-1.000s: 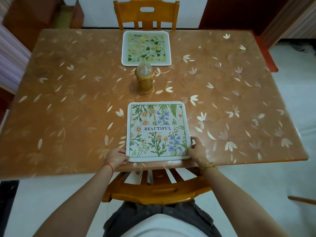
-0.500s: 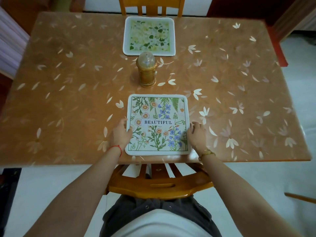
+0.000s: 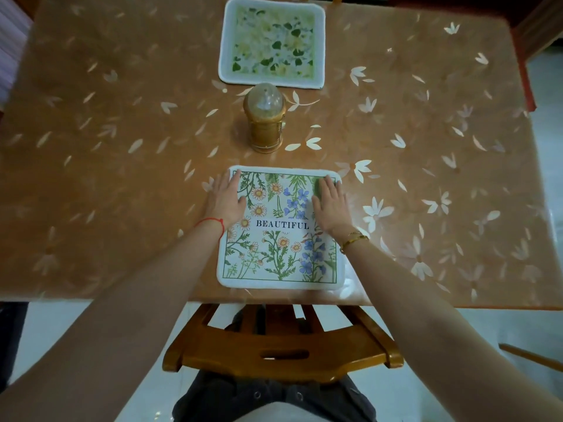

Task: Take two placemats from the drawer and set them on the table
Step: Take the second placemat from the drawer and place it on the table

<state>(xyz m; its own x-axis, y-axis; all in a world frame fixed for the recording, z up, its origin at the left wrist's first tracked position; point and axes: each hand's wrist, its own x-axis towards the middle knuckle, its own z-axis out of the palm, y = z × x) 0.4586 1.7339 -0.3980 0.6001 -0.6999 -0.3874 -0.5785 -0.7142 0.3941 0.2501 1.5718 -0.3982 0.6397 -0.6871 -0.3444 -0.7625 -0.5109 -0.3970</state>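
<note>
Both hands lie flat, fingers straight: our left hand [image 3: 224, 200] over the left edge of the near placemat [image 3: 280, 248], our right hand [image 3: 330, 205] on its upper right. It lies at the front edge of the table [image 3: 122, 153]; the far placemat [image 3: 272, 41] lies beyond a gold jar [image 3: 265, 123]. We judge these mats light, thin and flexible, prone to sliding; we would pinch an edge or corner.

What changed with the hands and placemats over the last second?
Both hands let go of the near corners of the BEAUTIFUL placemat and slid up its sides; the left hand and right hand now lie flat on its far half. The mat seems nudged slightly in from the table edge. The green placemat and gold jar stayed put.
</note>
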